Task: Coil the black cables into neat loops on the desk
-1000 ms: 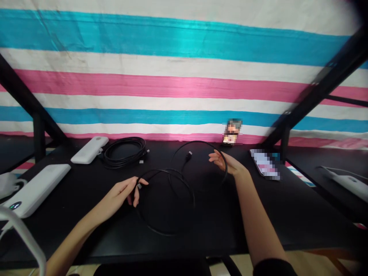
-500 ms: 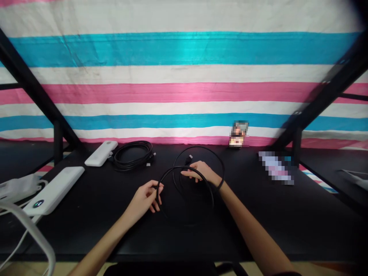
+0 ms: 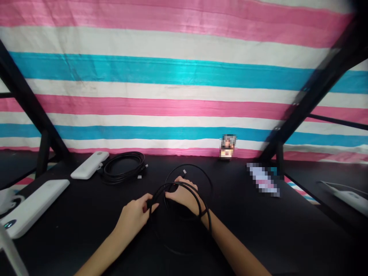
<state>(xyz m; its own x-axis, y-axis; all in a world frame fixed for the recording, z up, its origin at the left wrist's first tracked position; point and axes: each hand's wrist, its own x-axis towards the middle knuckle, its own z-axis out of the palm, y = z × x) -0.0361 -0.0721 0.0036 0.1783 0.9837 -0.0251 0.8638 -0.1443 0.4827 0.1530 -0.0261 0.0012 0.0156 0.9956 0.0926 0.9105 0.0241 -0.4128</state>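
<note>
A long black cable point(image 3: 211, 218) lies in several loose loops between my hands, some of it crossing over my right wrist. My left hand point(image 3: 133, 214) pinches the left side of the loops between thumb and fingers. Closed around a part of the same cable is my right hand point(image 3: 184, 197), inside the loops, its fingertips partly behind the strands. Just beyond my right fingers, one plug point(image 3: 184, 172) of the cable with a pale metal end points away from me.
A second black cable point(image 3: 107, 179), coiled, lies at the back left. Two white power banks point(image 3: 89, 165) lie left of it. A blurred upright item point(image 3: 227, 147) stands by the striped sheet point(image 3: 172, 90). A blurred flat packet point(image 3: 263, 179) lies right. Black frame bars point(image 3: 290, 115) slope at both sides.
The view has tilted up and shifted right. My right hand has drawn nearer to the left hand and closed on the cable. More loops now gather over my right hand and wrist.
</note>
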